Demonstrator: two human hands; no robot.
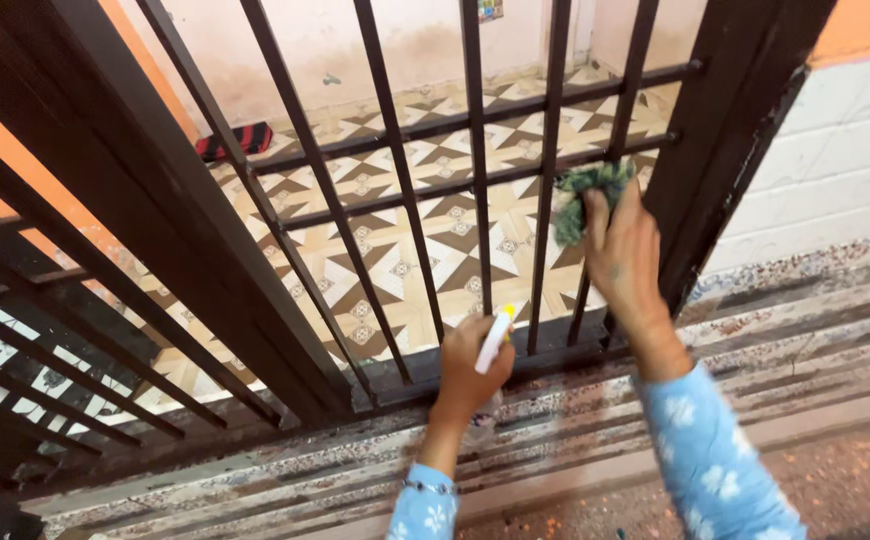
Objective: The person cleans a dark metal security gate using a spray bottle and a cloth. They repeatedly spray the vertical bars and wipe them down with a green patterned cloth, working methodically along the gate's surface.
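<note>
My right hand (pixel 623 262) presses a green cloth (pixel 585 195) against a vertical bar of a dark metal gate (pixel 475 120), near the gate's right frame. My left hand (pixel 470 365) grips a spray bottle with a white and yellow nozzle (pixel 494 338), held low by the gate's bottom rail. Most of the bottle's body is hidden below my fist. Both arms wear light blue sleeves with white flowers.
Behind the bars lies a patterned tiled floor (pixel 395 250) with a red and black mat (pixel 240 140) by the far wall. A white brick wall (pixel 835 150) stands at the right. Speckled stone steps (pixel 775 340) run below the gate. A second barred panel (pixel 45 330) hangs at the left.
</note>
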